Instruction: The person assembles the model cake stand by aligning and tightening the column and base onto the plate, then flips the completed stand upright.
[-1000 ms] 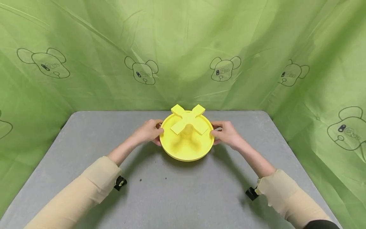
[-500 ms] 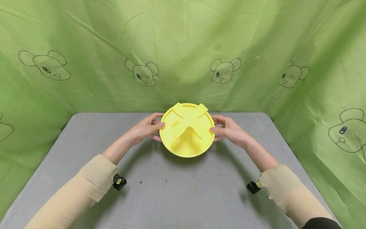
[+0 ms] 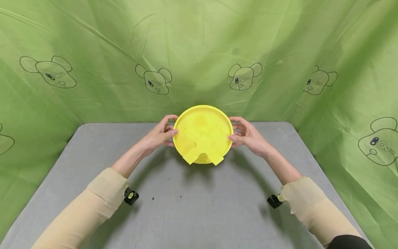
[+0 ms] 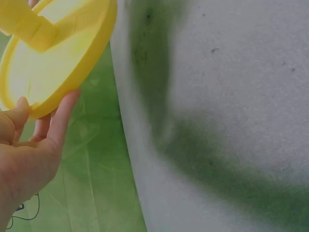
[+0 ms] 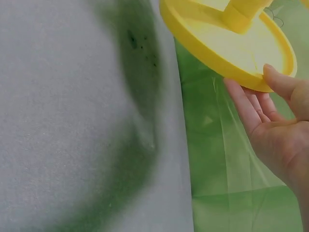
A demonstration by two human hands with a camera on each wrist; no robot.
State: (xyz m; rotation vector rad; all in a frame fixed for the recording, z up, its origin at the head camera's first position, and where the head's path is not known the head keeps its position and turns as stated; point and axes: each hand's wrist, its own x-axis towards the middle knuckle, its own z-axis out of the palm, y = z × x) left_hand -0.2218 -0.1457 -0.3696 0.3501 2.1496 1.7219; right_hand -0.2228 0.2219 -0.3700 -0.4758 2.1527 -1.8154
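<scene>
In the head view a round yellow dish (image 3: 200, 112) with a low rim is held up above the table's far part, its face tipped toward me. From its middle rises a thick yellow post (image 5: 237, 18), topped by a cross-shaped piece (image 3: 216, 157) whose near arms overlap the lower rim. My left hand (image 3: 157, 135) grips the left edge, thumb on the rim's face and fingers behind. The right hand (image 3: 252, 139) pinches the opposite edge the same way. Both wrist views show thumb and fingertips at the rim. The dish's underside is hidden from the head view.
A grey table (image 3: 192, 221) spreads under the arms, with a few dark specks on it. Green cloth (image 3: 199, 41) with bear-head drawings hangs behind and along both sides, close beyond the table's far edge. The dish's shadow falls on the tabletop.
Both hands have tilted the dish: its far rim has risen, and the cross-shaped top has swung toward me and down, from the upper rim to the lower one.
</scene>
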